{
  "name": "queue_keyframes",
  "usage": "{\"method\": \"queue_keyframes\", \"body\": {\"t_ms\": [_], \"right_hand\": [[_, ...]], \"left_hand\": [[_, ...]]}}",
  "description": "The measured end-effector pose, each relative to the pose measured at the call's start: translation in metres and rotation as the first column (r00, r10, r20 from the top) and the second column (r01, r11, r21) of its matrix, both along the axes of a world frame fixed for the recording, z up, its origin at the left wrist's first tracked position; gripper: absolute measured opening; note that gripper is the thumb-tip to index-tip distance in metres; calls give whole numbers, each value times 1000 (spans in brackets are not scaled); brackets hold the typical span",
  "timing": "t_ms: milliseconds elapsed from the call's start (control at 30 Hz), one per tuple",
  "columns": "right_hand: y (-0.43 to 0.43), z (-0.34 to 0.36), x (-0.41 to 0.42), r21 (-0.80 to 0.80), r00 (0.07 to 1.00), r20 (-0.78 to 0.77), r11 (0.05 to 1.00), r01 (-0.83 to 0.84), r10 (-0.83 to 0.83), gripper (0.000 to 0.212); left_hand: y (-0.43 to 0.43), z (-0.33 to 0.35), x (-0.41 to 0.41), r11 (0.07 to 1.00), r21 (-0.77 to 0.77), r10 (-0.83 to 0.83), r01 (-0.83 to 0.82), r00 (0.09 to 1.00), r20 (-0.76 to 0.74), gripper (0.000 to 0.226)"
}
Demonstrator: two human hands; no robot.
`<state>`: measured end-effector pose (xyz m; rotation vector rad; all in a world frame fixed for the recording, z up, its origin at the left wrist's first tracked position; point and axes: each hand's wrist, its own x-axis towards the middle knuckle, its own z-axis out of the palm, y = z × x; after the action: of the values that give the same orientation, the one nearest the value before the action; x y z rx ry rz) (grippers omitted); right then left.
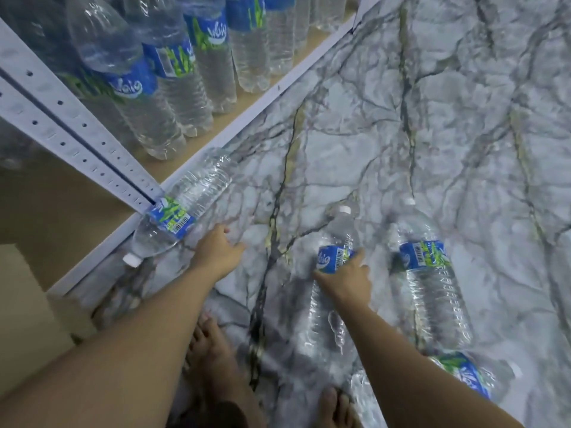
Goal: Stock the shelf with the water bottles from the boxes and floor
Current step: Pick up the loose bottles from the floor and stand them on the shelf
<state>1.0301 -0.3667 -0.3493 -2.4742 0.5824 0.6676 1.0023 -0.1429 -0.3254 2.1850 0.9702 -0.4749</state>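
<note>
Marbled floor (401, 149): the right hand (346, 281) curls round the middle bottle (324, 316) at its label; the left hand (216, 253), fingers loose and empty, sits near the shelf-side bottle (182, 208).

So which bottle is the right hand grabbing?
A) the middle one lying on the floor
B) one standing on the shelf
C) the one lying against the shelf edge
A: the right hand curls round the middle bottle at its blue label, and that bottle lies on the floor.
</note>
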Motion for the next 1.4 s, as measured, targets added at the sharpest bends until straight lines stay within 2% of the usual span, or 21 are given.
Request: {"method": "queue_keyframes", "body": {"t_ms": [133, 233, 333, 433, 500, 533, 633, 700, 800, 867, 933, 967, 1033, 1067, 1100, 1167, 1200, 1300, 1400], "right_hand": [[26, -8, 10, 25, 976, 18, 976, -216, 216, 105], [43, -14, 16, 10, 969, 5, 969, -247, 247, 101], [51, -18, 17, -8, 977, -11, 977, -211, 211, 91], [52, -23, 16, -8, 977, 4, 977, -212, 212, 92], [52, -24, 15, -3, 977, 17, 977, -213, 213, 95], [52, -25, 15, 4, 977, 17, 977, -212, 212, 97], [52, -23, 16, 40, 981, 5, 980, -195, 195, 101], [51, -21, 17, 71, 984, 11, 981, -180, 180, 101], [49, -18, 19, 117, 989, 23, 982, -148, 146, 97], [46, -17, 18, 122, 991, 30, 984, -130, 127, 93], [43, -16, 17, 119, 993, 26, 986, -116, 114, 90], [41, -17, 17, 121, 994, 22, 987, -110, 108, 90], [37, -19, 18, 117, 994, 17, 987, -111, 110, 91], [36, -20, 19, 114, 993, 15, 987, -116, 115, 93], [35, -21, 20, 111, 993, 14, 987, -120, 119, 94], [34, -24, 20, 108, 992, 14, 986, -124, 123, 96], [34, -25, 20, 107, 993, 14, 987, -122, 121, 96], [34, -26, 22, 105, 993, 11, 987, -120, 120, 93], [33, -26, 18, 92, 988, 5, 984, -155, 156, 95]], "left_hand": [[7, 1, 14, 967, -2, 255, -256, 961, 105, 82], [27, 0, 30, 886, -60, 463, -459, 880, 110, 97], [52, -1, 45, 752, -217, 650, -622, 754, 93, 105], [64, -4, 51, 582, -364, 765, -727, 641, -57, 100], [63, -9, 53, 499, -410, 804, -764, 585, -112, 97], [60, -10, 55, 489, -397, 819, -777, 566, -99, 94], [43, -13, 54, 550, -253, 820, -796, 573, -20, 86], [29, -15, 47, 586, -246, 803, -772, 594, 48, 81], [13, -18, 28, 677, -187, 732, -712, 678, 67, 77], [6, -14, 15, 779, -23, 627, -627, 776, 73, 68], [7, -6, 9, 851, 223, 464, -476, 879, 107, 53], [13, -4, 9, 855, 347, 367, -385, 922, 120, 50], [30, -7, 11, 842, 517, 159, -154, 987, 35, 66], [38, -11, 12, 863, 502, 96, -51, 993, -63, 80], [45, -17, 12, 906, 424, 57, 16, 986, -158, 94], [49, -27, 11, 974, 219, -2, 55, 971, -238, 110], [48, -30, 9, 980, 186, -24, 69, 973, -229, 112], [39, -32, 5, 964, 250, -50, 93, 984, -173, 107], [37, -31, -2, 977, 213, 15, -2, 998, -57, 106]]}}
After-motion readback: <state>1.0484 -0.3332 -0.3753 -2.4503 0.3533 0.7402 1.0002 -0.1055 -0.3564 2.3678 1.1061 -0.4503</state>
